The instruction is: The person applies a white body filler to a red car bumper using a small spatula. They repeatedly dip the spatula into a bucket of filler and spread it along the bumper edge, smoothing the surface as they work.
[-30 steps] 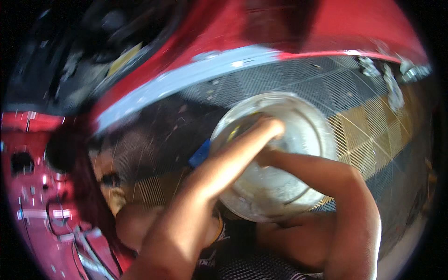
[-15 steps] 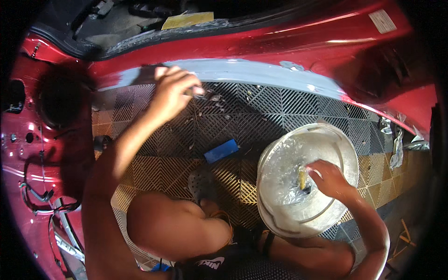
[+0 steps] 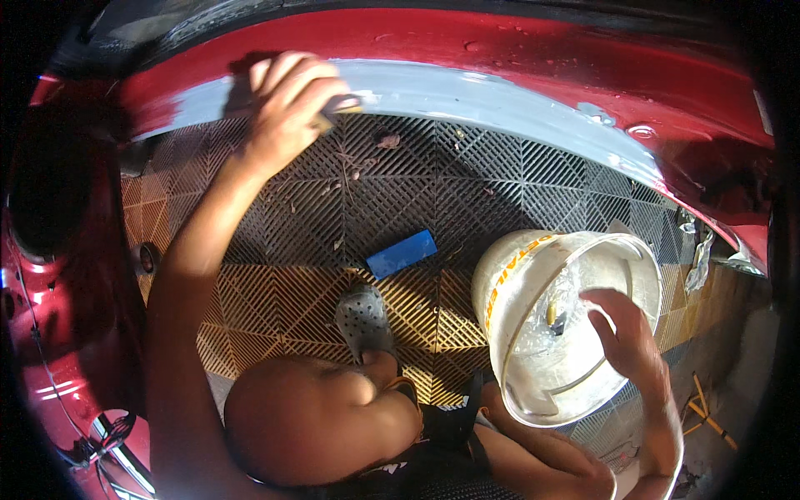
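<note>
My left hand (image 3: 292, 104) is closed round a dark block (image 3: 335, 111) with a yellowish edge, held against the grey patched strip (image 3: 425, 83) on the red car body (image 3: 392, 33). My right hand (image 3: 621, 329) is over the mouth of a tilted white bucket (image 3: 517, 267), fingers bent and apart with nothing visible in them. Inside the bucket are clear water or plastic, hard to tell which, a small yellow object (image 3: 551, 312) and a dark piece (image 3: 559, 326).
A blue block (image 3: 400, 253) lies on the slatted tile floor (image 3: 283, 300), beside my foot in a grey clog (image 3: 357, 318). A red door (image 3: 50, 350) with wiring stands at the left. Crumpled foil (image 3: 700, 258) and yellow sticks (image 3: 708, 417) are at the right.
My left hand has left the bucket and risen up-left to the grey strip with the dark block. My right hand stays at the bucket, which now tips and sits farther right in view.
</note>
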Tool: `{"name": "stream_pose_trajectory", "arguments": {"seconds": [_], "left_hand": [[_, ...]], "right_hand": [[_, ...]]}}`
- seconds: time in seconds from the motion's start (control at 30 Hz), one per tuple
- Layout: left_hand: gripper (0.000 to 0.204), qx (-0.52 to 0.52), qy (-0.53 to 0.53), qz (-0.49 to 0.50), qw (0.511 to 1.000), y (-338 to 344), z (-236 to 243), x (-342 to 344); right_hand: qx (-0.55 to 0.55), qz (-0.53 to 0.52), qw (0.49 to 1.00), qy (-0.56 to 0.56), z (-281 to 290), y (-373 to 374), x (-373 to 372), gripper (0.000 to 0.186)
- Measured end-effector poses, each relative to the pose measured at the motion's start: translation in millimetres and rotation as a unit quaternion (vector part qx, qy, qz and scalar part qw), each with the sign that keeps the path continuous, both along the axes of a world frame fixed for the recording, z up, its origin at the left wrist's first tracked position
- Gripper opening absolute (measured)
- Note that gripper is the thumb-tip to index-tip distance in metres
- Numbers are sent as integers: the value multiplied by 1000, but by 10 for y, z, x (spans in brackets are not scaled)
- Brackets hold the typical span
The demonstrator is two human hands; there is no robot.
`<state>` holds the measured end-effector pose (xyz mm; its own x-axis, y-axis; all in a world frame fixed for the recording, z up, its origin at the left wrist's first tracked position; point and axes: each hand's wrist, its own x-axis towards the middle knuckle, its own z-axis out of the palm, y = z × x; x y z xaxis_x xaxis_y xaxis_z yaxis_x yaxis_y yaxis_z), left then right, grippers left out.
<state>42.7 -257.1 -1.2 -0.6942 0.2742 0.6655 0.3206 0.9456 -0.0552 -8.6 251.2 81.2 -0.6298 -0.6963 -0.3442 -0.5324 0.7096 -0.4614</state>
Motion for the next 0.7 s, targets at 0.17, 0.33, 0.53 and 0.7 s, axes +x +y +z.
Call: {"name": "stream_pose_trajectory", "arguments": {"seconds": [0.17,0.33,0.53,0.7], "left_hand": [[29,1,10,-15,1000,62,-20,-57],[27,4,42,-10,999,118,29,-84],[28,-28,32,-7,999,238,26,-154],[28,-18,55,55,997,-151,-59,115]], "right_hand": [[57,-87,984,-148,-7,75,127,23],[13,-89,995,-49,-51,111,204,24],[-8,-171,977,-127,-25,-17,239,24],[2,-147,985,-95,33,-16,230,23]]}}
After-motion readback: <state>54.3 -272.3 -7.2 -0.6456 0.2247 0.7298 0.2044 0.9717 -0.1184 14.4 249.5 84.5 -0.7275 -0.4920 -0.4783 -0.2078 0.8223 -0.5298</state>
